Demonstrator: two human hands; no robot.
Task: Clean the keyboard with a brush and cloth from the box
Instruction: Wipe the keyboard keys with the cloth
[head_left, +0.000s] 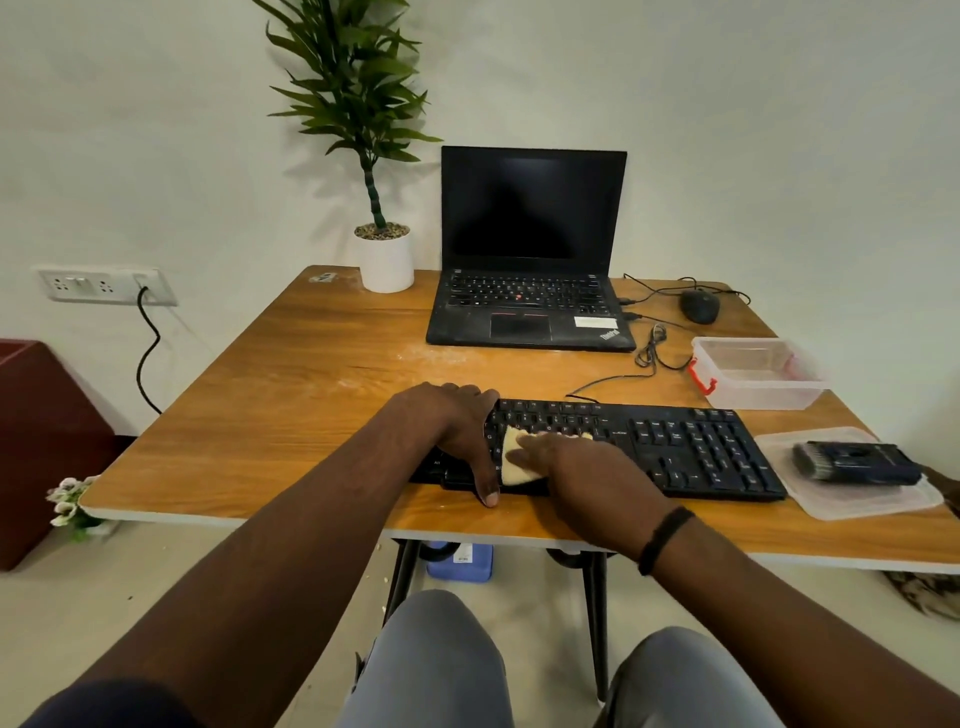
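Right now we see the keyboard (649, 447) lying near the counter (291, 374) front edge, roughly at 6 o'clock from the laptop (527, 270). Left hand (457, 426) rests on the keyboard's left end, fingers loosely curved over the far edge, thumb stretched down toward the near edge, holding it in place. Right hand (576, 465) presses the yellow cloth (514, 457) flat onto the keys, fingers straight on top of it; a black band sits on that wrist.

Containers: clear plastic box (758, 371) with a red latch sits at 1 o'clock from the keyboard, well apart from the hands; we see nothing inside it. Its clear lid (852, 499) lies flat at 3 o'clock from the keyboard, just beside its right end, and the dark brush (857, 462) rests on that lid, bristles pointing left.

Other stuff: black mouse (700, 305) at 3 o'clock from the laptop with loose cables between it and the box; white potted plant (385, 254) at 9 o'clock from the laptop. Pale dust smears on the counter between laptop and keyboard. Blue can (462, 564) on the floor under the counter.
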